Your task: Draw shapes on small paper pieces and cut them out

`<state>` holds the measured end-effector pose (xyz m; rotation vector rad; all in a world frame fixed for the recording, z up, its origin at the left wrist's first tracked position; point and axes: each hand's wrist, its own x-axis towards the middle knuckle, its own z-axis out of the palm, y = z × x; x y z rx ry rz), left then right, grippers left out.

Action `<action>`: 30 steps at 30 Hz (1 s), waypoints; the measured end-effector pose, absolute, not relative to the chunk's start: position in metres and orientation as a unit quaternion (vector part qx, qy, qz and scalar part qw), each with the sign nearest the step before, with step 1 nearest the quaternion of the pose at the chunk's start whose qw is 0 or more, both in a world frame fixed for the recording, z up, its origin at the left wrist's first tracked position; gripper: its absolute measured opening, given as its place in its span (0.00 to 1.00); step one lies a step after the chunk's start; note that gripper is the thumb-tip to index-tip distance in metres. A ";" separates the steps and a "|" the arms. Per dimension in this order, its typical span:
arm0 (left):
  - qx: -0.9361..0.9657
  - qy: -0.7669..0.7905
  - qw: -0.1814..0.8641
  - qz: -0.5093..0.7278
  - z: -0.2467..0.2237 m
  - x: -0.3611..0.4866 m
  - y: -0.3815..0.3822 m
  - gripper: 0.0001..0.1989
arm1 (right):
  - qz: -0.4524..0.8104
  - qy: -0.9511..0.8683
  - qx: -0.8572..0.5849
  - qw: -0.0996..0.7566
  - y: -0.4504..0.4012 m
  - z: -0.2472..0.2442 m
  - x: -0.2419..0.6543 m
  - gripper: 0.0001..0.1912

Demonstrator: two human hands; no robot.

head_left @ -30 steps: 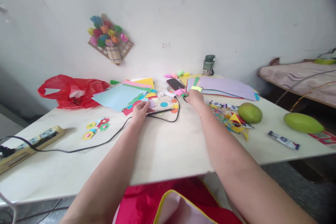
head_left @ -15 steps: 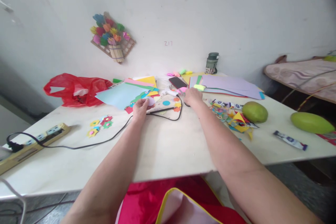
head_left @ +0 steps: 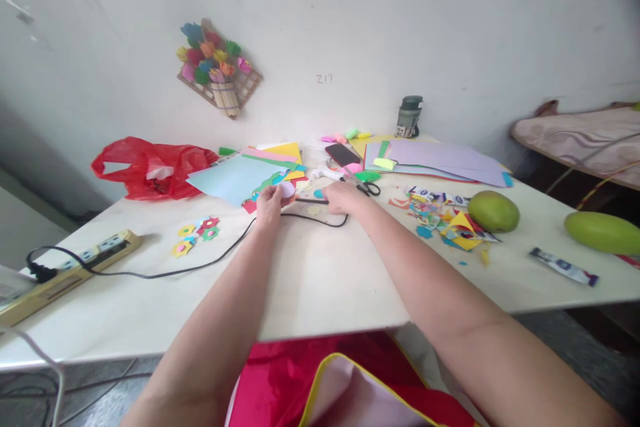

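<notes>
Between the pinched fingers of my left hand is a small pale purple paper disc. My right hand reaches down over the table beside a blue paper circle; its fingertips are partly hidden, and I cannot make out what they hold. Dark-handled scissors lie just beyond the right wrist. A white glue gun rests behind my hands, its black cord looping in front of them. Paper flowers lie to the left.
A red plastic bag and a power strip are at the left. Paper sheets, a phone and a bottle stand or lie behind. Paper scraps and green fruit are on the right.
My right hand has moved left from the scissors to beside the blue circle, uncovering the scissors and a green paper piece. My left hand still holds the disc. The view has shifted slightly.
</notes>
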<state>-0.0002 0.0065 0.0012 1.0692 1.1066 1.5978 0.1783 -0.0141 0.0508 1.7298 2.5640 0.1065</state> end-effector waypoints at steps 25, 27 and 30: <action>0.502 0.514 0.398 0.570 0.007 0.002 0.001 0.08 | 0.089 0.873 0.479 0.010 -0.017 0.045 0.168 0.17; 0.518 0.519 0.385 0.561 0.006 0.002 0.001 0.08 | 0.088 0.876 0.473 0.012 -0.017 0.046 0.169 0.17; 0.533 0.507 0.385 0.558 0.002 0.001 0.004 0.09 | 0.094 0.877 0.470 0.012 -0.017 0.045 0.167 0.17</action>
